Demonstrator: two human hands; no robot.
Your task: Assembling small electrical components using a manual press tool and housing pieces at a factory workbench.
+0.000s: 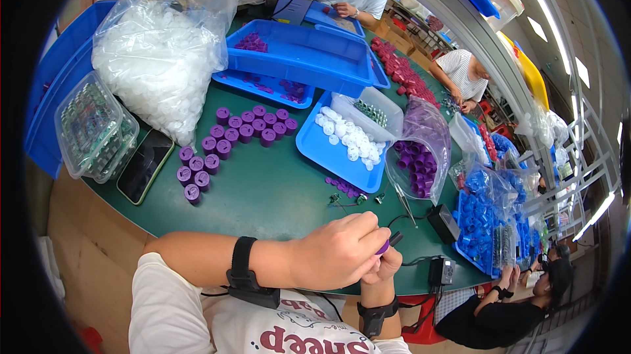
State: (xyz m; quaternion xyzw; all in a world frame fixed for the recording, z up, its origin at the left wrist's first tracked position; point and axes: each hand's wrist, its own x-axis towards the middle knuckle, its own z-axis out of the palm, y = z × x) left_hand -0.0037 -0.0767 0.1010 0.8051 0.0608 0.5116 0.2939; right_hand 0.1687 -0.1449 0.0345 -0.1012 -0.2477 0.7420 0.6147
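In front of my chest, my left hand [336,252] and my right hand [384,266] meet with their fingers closed around a small purple plastic piece [383,247]. Fingers hide most of it. A short black part [395,239] sticks out beside it; I cannot tell whether it is joined on. Just beyond my hands lie small purple discs [346,187] and tiny green circuit pieces with wires [361,200]. Metal tweezers [405,204] rest to their right. Further left, several purple cylindrical caps [245,132] stand in loose rows on the green table [263,190].
A blue tray [311,145] holds white domed pieces and a clear box. Beside it lies a bag of purple cups [417,167]. Blue bins [296,58], a bag of white parts [154,58], a phone [146,166] and black adapters [444,224] surround me. Other people work nearby.
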